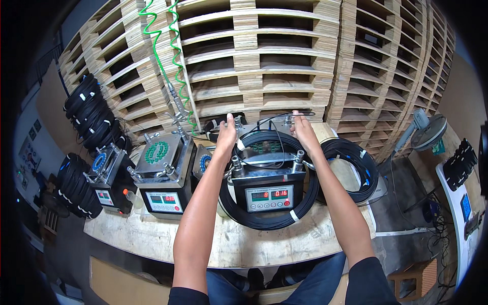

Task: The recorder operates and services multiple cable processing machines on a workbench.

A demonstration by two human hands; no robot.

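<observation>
My left hand is beside the far left metal post of a bench machine, its thumb pointing up and some fingers hidden. Beside the far right post is my right hand, fingers stretched upward near a thin black cable. Whether either hand touches its post, I cannot tell. The machine has a metal top plate and a lit front panel with red digits. A large coil of black cable rings the machine, passing below the panel and over the top; a white band binds it.
Left of it stand two similar machines, one with a green ring, one with a blue ring. Another cable coil lies at right. Black coils are stacked far left. Wooden pallets rise behind; green spiral hoses hang down.
</observation>
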